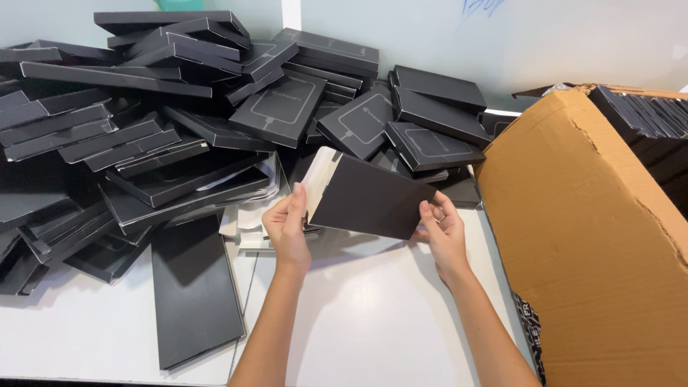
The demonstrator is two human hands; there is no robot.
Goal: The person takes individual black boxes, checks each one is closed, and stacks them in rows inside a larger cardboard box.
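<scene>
Both hands pinch a flat black box [369, 197] above the white counter [373, 315], left hand [287, 226] at its pale open end, right hand [443, 228] steadying the opposite edge.

Matt black card sleeve [369, 197]; rough brown corrugated cardboard box [580, 236].

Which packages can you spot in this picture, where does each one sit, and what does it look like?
Flat black sleeve: held between left hand and right hand, pale inside.
Black flat boxes: heaped across the table's far side, rectangular, thin grey outlines.
Black panel: flat, near left.
Cardboard box: right, brown, torn, holding more black packs.
</scene>
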